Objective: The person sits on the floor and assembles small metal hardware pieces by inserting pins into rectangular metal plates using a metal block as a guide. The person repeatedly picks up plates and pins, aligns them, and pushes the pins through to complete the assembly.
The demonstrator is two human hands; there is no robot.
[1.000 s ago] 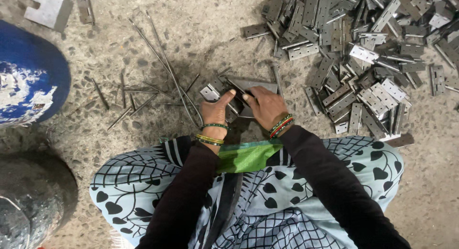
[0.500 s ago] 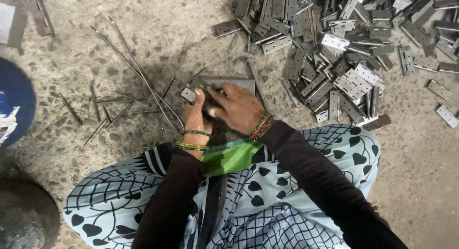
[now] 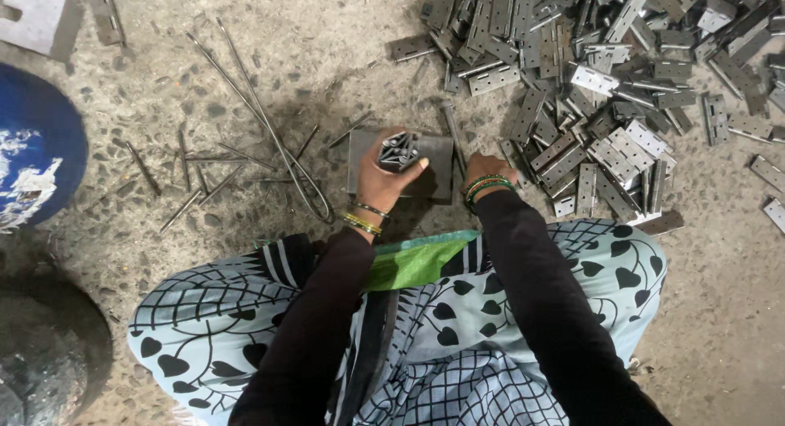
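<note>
item one: our left hand (image 3: 380, 181), fingers curled tight round a bundle of hinges (image 3: 399, 150) stood on end, so that we look down on their folded edges; the thumb lies along the bundle's right side. the bundle sits over a flat dark metal plate (image 3: 433, 168) that lies on the floor just ahead of our knees.

item two: our right hand (image 3: 488, 169), knuckles up, resting at the right edge of the plate beside the near end of the heap. its fingers are turned under and away from us, so we cannot tell whether it has hold of anything. bangles on both wrists.

item three: a heap of loose grey hinges (image 3: 605, 74), spread over the floor to the right and ahead, some open flat, some folded.

item four: thin metal rods (image 3: 245, 91), long and short, scattered on the speckled concrete floor (image 3: 327, 42) to the left of the plate, one long pair bent in a loop near our left wrist.

item five: a blue round vessel (image 3: 41, 148) at the far left edge, well apart from the hands.

item six: a green cloth (image 3: 413, 262) across our lap, over a patterned garment.
</note>
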